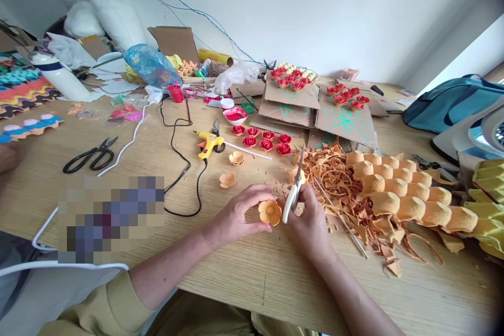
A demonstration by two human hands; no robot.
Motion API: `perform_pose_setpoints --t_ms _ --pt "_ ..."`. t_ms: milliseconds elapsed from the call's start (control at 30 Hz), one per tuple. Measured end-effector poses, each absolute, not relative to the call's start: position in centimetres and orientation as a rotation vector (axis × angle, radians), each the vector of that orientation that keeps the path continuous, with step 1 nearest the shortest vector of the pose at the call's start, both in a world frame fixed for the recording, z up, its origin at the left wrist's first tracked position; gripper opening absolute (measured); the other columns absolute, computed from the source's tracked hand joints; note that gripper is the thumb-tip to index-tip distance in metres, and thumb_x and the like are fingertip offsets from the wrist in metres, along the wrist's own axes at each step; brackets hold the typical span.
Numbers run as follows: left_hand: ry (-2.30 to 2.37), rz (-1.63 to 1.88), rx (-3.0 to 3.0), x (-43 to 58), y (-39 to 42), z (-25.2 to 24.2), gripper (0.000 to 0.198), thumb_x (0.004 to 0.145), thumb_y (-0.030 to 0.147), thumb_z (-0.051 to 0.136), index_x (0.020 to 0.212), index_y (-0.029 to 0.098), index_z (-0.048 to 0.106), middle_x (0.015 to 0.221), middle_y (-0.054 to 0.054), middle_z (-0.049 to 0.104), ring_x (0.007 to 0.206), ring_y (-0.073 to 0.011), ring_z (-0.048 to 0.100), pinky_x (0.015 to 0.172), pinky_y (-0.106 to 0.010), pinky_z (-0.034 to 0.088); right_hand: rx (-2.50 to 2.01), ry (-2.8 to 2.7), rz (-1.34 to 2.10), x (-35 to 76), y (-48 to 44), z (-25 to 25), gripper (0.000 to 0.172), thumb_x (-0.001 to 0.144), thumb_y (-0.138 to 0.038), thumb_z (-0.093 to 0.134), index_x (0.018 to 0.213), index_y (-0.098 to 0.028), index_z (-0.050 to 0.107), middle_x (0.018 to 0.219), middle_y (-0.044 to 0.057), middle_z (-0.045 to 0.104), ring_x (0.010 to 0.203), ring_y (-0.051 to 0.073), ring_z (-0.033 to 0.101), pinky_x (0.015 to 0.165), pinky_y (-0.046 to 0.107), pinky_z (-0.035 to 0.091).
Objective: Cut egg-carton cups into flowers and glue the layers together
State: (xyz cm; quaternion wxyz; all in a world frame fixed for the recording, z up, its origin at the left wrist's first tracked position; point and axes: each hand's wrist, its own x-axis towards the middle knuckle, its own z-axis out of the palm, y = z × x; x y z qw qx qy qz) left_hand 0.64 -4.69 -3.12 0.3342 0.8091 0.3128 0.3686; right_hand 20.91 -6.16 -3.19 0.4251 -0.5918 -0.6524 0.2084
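Observation:
My left hand (244,210) pinches an orange egg-carton flower (270,212) by its left edge, its petals facing up. In my right hand (313,223) is a pair of scissors (294,194) with white handles, the blades pointing away from me. The scissors are just right of the flower, apart from it. Two more orange flowers, one nearer (227,180) and one farther (237,158), lie on the table beyond my left hand. A heap of orange carton scraps (334,173) spreads right of the scissors, partly under an orange egg tray (405,189).
A yellow glue gun (210,143) with a black cord lies left of several red flowers (266,144). Black-handled scissors (90,156) rest farther left. Cardboard sheets (346,118) bearing red flowers, a bowl of red paint (235,115) and a wooden stick (350,231) are also there.

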Motion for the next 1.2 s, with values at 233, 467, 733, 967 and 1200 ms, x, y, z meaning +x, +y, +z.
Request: perform_pose_setpoints --t_ms 233,467,733,967,1200 --pt "0.899 0.865 1.877 1.1 -4.9 -3.4 0.052 0.077 0.017 0.077 0.126 0.023 0.060 0.119 -0.008 0.066 0.104 -0.0209 0.065 0.089 -0.031 0.055 -1.328 -1.451 0.913 21.0 -6.3 -2.6 0.025 0.083 -0.036 0.067 0.100 -0.023 0.055 0.086 0.000 0.063 0.078 0.018 0.058 0.074 0.031 0.047" --pt "0.935 0.888 1.802 1.3 -4.9 -3.3 0.056 0.074 0.013 0.077 0.127 0.021 0.059 0.122 -0.009 0.065 0.101 -0.0201 0.065 0.080 -0.028 0.056 -1.320 -1.474 0.905 21.1 -6.3 -2.5 0.024 0.082 -0.035 0.069 0.098 -0.022 0.056 0.089 0.000 0.063 0.081 0.018 0.057 0.076 0.032 0.046" --pt "0.918 0.824 1.604 1.3 -4.7 -4.0 0.060 0.072 0.019 0.078 0.128 0.018 0.058 0.119 -0.011 0.068 0.097 -0.0217 0.067 0.080 -0.031 0.055 -1.309 -1.474 0.950 21.0 -6.4 -2.4 0.024 0.082 -0.035 0.070 0.098 -0.022 0.056 0.089 0.001 0.063 0.082 0.019 0.058 0.078 0.033 0.048" --pt "0.810 0.698 1.527 1.2 -4.7 -4.6 0.066 0.075 0.021 0.079 0.136 0.018 0.054 0.124 -0.011 0.068 0.108 -0.0237 0.066 0.093 -0.034 0.053 -1.287 -1.451 1.002 20.9 -6.4 -2.8 0.028 0.081 -0.033 0.070 0.103 -0.023 0.056 0.087 0.000 0.064 0.080 0.018 0.059 0.076 0.032 0.049" --pt "0.863 0.638 1.543 0.7 -4.6 -3.2 0.049 0.098 0.046 0.047 0.135 0.016 0.059 0.109 -0.010 0.071 0.069 -0.0114 0.063 0.071 -0.028 0.054 -1.314 -1.492 0.958 20.9 -6.3 -2.8 0.024 0.082 -0.033 0.068 0.100 -0.023 0.057 0.085 0.001 0.064 0.078 0.018 0.059 0.073 0.032 0.049"
